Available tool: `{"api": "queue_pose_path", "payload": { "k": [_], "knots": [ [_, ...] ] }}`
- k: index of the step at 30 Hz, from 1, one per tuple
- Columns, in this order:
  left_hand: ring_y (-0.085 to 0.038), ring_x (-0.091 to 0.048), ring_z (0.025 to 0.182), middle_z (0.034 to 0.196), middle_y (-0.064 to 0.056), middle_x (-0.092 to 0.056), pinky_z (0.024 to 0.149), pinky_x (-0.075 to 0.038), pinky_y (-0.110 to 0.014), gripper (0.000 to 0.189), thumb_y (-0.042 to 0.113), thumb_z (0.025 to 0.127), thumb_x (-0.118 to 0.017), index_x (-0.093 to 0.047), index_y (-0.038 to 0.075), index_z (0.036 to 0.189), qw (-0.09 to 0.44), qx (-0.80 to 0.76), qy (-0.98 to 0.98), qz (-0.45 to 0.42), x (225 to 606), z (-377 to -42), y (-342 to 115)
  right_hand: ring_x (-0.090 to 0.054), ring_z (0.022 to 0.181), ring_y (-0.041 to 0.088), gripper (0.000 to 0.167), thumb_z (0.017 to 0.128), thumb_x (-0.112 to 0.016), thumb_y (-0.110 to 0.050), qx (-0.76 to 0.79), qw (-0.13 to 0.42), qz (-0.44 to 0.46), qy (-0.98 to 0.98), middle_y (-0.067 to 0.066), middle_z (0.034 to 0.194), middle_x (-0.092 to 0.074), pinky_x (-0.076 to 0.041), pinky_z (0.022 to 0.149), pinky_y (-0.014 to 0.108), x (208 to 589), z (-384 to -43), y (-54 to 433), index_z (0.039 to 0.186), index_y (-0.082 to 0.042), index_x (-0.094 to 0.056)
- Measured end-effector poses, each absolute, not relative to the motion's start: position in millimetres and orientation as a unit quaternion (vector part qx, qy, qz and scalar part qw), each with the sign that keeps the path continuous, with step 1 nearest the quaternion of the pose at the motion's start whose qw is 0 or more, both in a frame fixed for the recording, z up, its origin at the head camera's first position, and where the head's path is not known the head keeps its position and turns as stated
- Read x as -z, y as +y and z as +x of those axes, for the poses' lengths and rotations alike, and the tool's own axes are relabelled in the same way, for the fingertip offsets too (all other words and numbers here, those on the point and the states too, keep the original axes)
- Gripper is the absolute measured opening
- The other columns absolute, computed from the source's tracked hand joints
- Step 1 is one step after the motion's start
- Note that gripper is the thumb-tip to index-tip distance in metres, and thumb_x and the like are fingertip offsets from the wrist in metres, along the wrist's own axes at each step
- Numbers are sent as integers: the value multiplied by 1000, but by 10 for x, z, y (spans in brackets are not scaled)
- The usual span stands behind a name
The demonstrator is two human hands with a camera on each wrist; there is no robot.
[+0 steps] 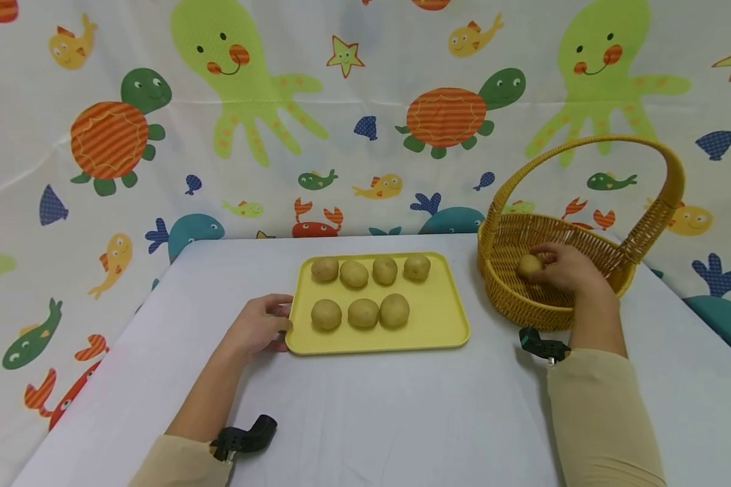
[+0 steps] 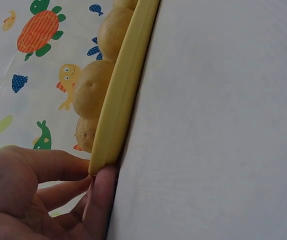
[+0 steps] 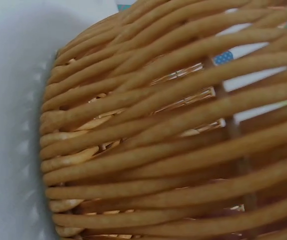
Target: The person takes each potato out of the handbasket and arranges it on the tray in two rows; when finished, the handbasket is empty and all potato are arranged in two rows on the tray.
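Note:
A yellow tray (image 1: 432,335) lies on the table with several potatoes (image 1: 355,274) in a back row and three potatoes (image 1: 363,314) in a front row. My left hand (image 1: 260,325) pinches the tray's left edge; the left wrist view has thumb and fingers (image 2: 63,167) on either side of its corner. Inside the wicker basket (image 1: 524,311), my right hand (image 1: 569,267) holds a single potato (image 1: 529,265) by its fingertips, low near the basket's left wall. Woven basket side (image 3: 158,135) fills the right wrist view and hides that hand there.
The basket's tall arched handle (image 1: 585,140) rises over my right forearm. A white cloth (image 1: 371,419) covers the table. Behind it hangs a curtain (image 1: 365,81) printed with sea animals. The tray's right edge is a short gap from the basket.

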State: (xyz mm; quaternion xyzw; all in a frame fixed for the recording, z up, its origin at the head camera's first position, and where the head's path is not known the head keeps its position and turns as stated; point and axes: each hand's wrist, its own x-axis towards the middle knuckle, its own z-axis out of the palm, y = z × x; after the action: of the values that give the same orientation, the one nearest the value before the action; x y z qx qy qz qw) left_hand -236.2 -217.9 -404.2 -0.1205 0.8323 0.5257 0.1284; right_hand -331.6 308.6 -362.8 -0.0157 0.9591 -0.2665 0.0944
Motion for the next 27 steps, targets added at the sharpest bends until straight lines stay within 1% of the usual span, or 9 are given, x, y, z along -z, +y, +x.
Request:
{"api": "queue_pose_path", "payload": {
  "k": [4,10,14,18,23,27],
  "knots": [
    [-25,-61,100,132,-18,-54,70,-63,-31,60,1,94,-58,-46,6,153,130,-527,831,-121,4044,-2361,-2182,-40,131,55,68,95,-71,-27,265,91,-12,960,36,149,-40,-34,110,71,3625,-3318,3052,151,-2,-40],
    [-25,-62,99,132,-18,-54,70,-63,-31,60,1,94,-58,-46,7,152,127,-527,831,-121,4053,-2370,-2188,-46,120,50,67,94,-73,-28,262,85,-12,961,35,139,-46,-40,104,67,3625,-3317,3022,146,-2,-41],
    [-26,-62,100,132,-18,-55,70,-64,-31,59,1,95,-57,-46,7,153,125,-525,833,-123,4050,-2370,-2192,-46,120,50,65,94,-73,-29,256,76,-13,964,35,139,-47,-41,103,67,3625,-3325,3019,144,-2,-43],
    [-26,-62,101,133,-18,-54,70,-63,-31,59,1,95,-57,-46,6,153,127,-524,833,-124,4045,-2365,-2192,-47,120,49,67,94,-72,-32,255,72,-17,964,34,140,-48,-42,103,66,3614,-3326,3016,146,-2,-43],
    [-26,-62,101,133,-19,-54,70,-63,-31,59,2,95,-58,-46,6,153,130,-523,833,-124,4036,-2361,-2187,-45,128,50,73,95,-71,-42,286,65,-17,956,33,147,-45,-41,106,67,3574,-3294,3013,151,-4,-41],
    [-27,-62,102,134,-18,-53,71,-64,-31,59,3,96,-58,-46,7,153,129,-522,833,-127,4034,-2359,-2190,-43,134,53,77,97,-69,-46,312,45,-15,949,34,152,-41,-39,108,70,3538,-3270,2999,154,-5,-39]
  ]
}}
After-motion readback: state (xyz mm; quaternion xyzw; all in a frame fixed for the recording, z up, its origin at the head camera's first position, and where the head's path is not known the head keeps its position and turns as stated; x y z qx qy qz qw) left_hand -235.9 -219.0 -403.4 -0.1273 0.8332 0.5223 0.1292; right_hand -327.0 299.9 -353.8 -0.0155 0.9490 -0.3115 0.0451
